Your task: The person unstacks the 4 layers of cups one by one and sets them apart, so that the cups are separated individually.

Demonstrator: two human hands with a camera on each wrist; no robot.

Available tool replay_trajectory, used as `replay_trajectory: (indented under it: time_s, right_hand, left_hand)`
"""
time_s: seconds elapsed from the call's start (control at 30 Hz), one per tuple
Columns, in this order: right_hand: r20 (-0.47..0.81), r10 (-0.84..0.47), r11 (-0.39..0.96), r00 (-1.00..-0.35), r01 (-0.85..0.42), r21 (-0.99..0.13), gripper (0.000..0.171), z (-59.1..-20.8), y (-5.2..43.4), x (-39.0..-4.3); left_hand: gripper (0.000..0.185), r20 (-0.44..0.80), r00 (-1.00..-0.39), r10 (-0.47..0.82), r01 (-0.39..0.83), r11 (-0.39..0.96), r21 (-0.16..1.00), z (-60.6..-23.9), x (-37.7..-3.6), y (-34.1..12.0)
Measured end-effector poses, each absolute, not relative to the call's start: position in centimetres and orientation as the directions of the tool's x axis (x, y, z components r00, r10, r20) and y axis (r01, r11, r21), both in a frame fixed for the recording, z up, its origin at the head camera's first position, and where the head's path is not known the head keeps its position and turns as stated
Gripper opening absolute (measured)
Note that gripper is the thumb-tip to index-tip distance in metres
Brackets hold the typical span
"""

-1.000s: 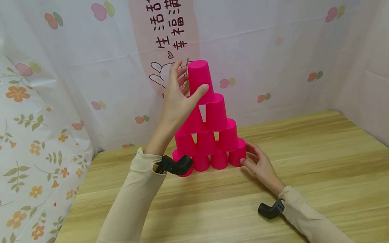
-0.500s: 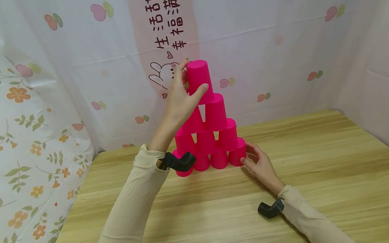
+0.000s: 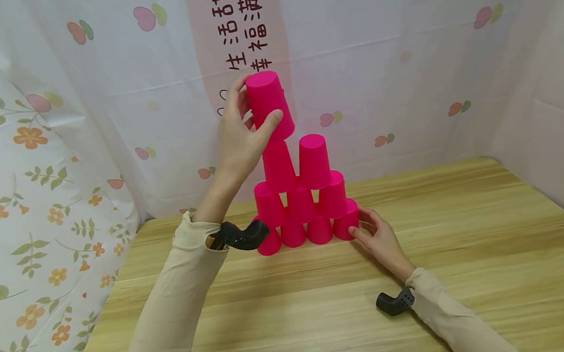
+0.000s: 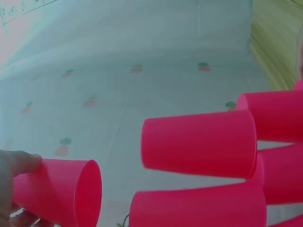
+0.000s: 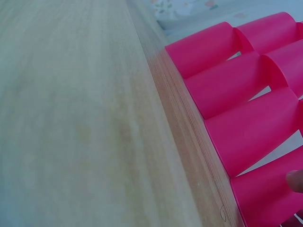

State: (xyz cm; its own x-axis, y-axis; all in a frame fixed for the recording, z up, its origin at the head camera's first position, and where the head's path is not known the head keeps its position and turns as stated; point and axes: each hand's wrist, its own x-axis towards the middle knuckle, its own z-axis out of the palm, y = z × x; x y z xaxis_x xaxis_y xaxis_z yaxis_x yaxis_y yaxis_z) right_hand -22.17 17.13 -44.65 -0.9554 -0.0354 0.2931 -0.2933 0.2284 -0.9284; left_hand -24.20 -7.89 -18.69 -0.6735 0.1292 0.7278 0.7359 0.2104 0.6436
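Note:
My left hand (image 3: 240, 143) grips an upside-down pink cup (image 3: 264, 103), thumb on the near side and fingers behind it. In the left wrist view a gap separates this cup's open rim (image 4: 90, 194) from the two cups of the row below. Those are a left cup (image 3: 279, 168) and a right cup (image 3: 314, 163), both upside down on a row of three. Beneath stands a bottom row of several cups (image 3: 293, 235). My right hand (image 3: 381, 245) holds the rightmost bottom cup (image 3: 343, 226) between thumb and fingers; the right wrist view catches its thumb (image 5: 296, 181) on that cup.
The cup pyramid stands toward the back of a wood-grain table (image 3: 311, 315). Close behind hangs a white patterned curtain (image 3: 378, 82), with a floral cloth (image 3: 39, 215) at the left. A black device (image 3: 244, 236) is strapped to each wrist.
My left hand has closed on the top cup and lifted it up and left off the row of two. My right hand stays at the bottom right cup.

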Motion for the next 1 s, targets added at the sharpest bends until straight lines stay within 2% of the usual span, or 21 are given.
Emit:
replay_trajectory:
  time_s: [0.2, 0.5, 1.0]
  right_hand:
    - [0.268, -0.036, 0.272, -0.963, -0.267, -0.924, 0.06, -44.7, 17.0, -22.2]
    - [0.29, -0.039, 0.388, -0.956, -0.281, -0.877, 0.062, -44.6, 17.0, -22.1]
    - [0.285, -0.042, 0.412, -0.958, -0.276, -0.868, 0.062, -44.7, 17.1, -22.3]
  left_hand:
    - [0.062, 0.754, -0.652, 0.076, 0.749, 0.219, 0.625, -18.3, -23.7, -10.1]
    - [0.064, 0.732, -0.681, -0.009, 0.706, 0.256, 0.66, -19.2, -23.4, -14.2]
    - [0.061, 0.652, -0.754, -0.076, 0.589, 0.36, 0.723, -23.5, -22.9, -18.4]
